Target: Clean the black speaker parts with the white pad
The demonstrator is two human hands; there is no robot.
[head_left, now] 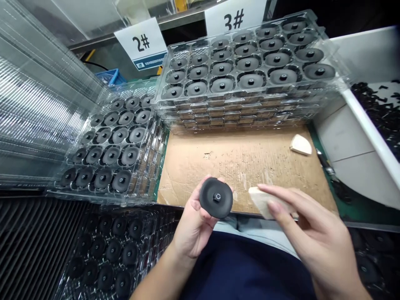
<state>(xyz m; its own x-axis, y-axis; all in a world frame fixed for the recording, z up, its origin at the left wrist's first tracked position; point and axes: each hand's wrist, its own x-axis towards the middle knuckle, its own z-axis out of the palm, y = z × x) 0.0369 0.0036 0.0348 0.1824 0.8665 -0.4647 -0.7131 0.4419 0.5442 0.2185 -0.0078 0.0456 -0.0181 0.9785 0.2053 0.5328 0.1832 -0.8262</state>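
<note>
My left hand (195, 223) is closed on a round black disc (208, 200) with a small raised hub at its centre, its hub side facing up toward me. To the right, my right hand (309, 225) pinches a cream-coloured sponge pad (261, 202) between thumb and fingers. A gap lies between the sponge pad and the disc. Both hands hover over the near edge of a cardboard sheet (193, 166). Another cream wedge-shaped sponge (301, 144) lies on the cardboard's right side.
Stacked clear plastic trays (268, 93) of similar discs stand at the back, with another stack (137, 166) at left and a darker tray (103, 254) below. A white bin (368, 121) at right holds small black pieces (379, 104). Signs "2#" (142, 43) and "3#" (234, 18) stand behind.
</note>
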